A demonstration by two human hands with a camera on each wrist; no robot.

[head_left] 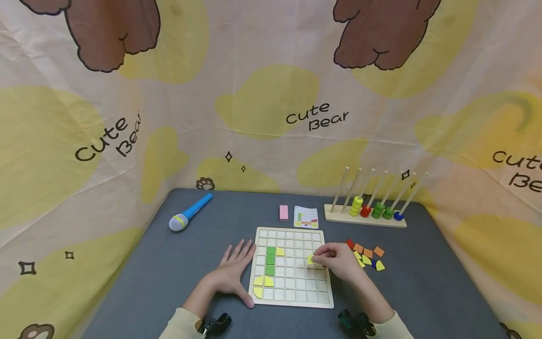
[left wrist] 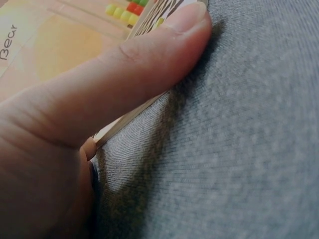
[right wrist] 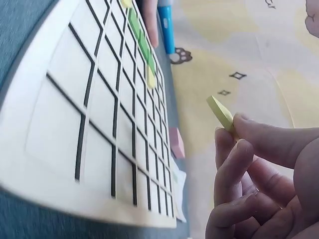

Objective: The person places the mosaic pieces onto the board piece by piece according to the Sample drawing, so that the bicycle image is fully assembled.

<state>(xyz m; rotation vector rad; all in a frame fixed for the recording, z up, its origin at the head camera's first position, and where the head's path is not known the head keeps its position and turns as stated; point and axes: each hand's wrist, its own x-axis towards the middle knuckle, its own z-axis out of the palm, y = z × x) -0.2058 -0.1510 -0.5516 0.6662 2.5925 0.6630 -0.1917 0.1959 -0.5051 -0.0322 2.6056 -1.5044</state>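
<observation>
A square grid board (head_left: pixel 292 305) lies on the dark table. Along its left edge rests my left hand (head_left: pixel 230 273), fingers spread, the thumb by the near left corner. Three green square tiles (head_left: pixel 270 260) stand in a column on the board, with a yellow tile (head_left: pixel 280 252) beside the top one. Several yellow tiles (head_left: pixel 258 293) sit near the lower left corner. Over the board's right side, my right hand (head_left: pixel 338 261) pinches a thin yellow tile (right wrist: pixel 221 112) between thumb and forefinger; the right wrist view shows it raised above the grid.
Loose orange tiles (head_left: pixel 368 253), yellow tiles (head_left: pixel 380 266), a red one and a blue one lie right of the board. Behind it are a pink block (head_left: pixel 283 213), a pattern card (head_left: pixel 306 223) and a peg rack (head_left: pixel 334 216) with beads. A toy microphone (head_left: pixel 195 207) lies back left.
</observation>
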